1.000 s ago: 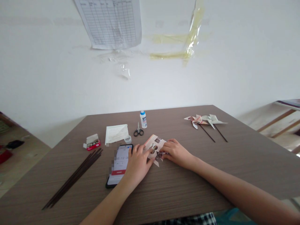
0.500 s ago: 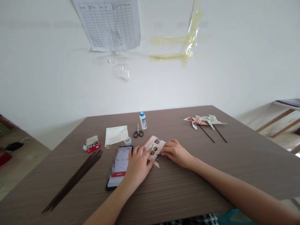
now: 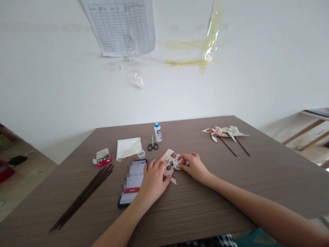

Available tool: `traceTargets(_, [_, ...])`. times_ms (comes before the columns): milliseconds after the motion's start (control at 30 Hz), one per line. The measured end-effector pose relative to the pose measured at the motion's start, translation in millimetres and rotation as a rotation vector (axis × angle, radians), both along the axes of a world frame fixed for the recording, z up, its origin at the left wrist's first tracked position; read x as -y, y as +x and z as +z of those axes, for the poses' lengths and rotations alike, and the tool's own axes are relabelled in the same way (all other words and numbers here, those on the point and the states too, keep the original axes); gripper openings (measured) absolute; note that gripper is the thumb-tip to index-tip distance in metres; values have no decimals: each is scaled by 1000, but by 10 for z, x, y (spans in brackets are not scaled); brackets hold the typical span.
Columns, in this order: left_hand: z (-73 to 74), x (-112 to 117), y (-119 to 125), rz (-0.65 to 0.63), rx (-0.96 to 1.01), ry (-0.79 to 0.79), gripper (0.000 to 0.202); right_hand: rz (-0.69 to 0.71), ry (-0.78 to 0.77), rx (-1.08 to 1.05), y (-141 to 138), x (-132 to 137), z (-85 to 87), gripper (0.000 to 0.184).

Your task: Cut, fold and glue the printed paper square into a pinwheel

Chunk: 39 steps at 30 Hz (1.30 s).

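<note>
Printed paper (image 3: pixel 170 167), folded, between left hand (image 3: pixel 154 178), right hand (image 3: pixel 194 167)

Got my left hand (image 3: pixel 154 178) and right hand (image 3: pixel 194 168) both pinching a folded printed paper (image 3: pixel 170 164), phone (image 3: pixel 133 183) just beside the left one. Scissors (image 3: pixel 153 145) and a glue bottle (image 3: pixel 157 132) sit toward the table's (image 3: pixel 205 206) far edge, two paper pinwheels (image 3: pixel 223 134) on sticks off right.

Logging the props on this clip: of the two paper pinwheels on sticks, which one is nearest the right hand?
The pinkish printed pinwheel lies nearest the right hand; the pale pinwheel lies just beyond it, farther to the right.
</note>
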<state>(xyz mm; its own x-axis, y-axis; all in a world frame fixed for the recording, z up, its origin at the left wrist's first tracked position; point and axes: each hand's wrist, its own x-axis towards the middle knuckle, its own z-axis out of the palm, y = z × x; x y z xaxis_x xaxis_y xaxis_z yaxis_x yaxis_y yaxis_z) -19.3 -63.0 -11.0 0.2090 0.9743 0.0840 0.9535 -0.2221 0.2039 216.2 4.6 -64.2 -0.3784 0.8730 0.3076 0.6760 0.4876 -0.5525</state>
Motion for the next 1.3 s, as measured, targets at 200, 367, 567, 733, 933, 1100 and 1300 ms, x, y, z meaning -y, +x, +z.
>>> traceTargets(200, [34,9,13,-23,-7,-12,59,16,50,70,-32,28,-34,10])
traceTargets(367, [25,-1,15,-29,-7,-24,57,51,107,154,-36,20,-87,15])
traceTargets(567, [25,-18,3,-35,-3,-38,55,87,205,145,-29,-38,-157,20])
traceTargets(733, [32,-24,17,-37,-7,-25,57,95,165,171,-57,-35,-120,24])
traceTargets(933, [58,-26,37,-35,-34,-32,59,82,174,182,-75,-31,-104,25])
traceTargets(1100, [56,-32,44,-32,-49,-58,57,79,164,191,-79,-44,-97,23])
traceTargets(1300, [19,-51,44,-26,-41,-46,57,73,125,181,-83,-27,-67,23])
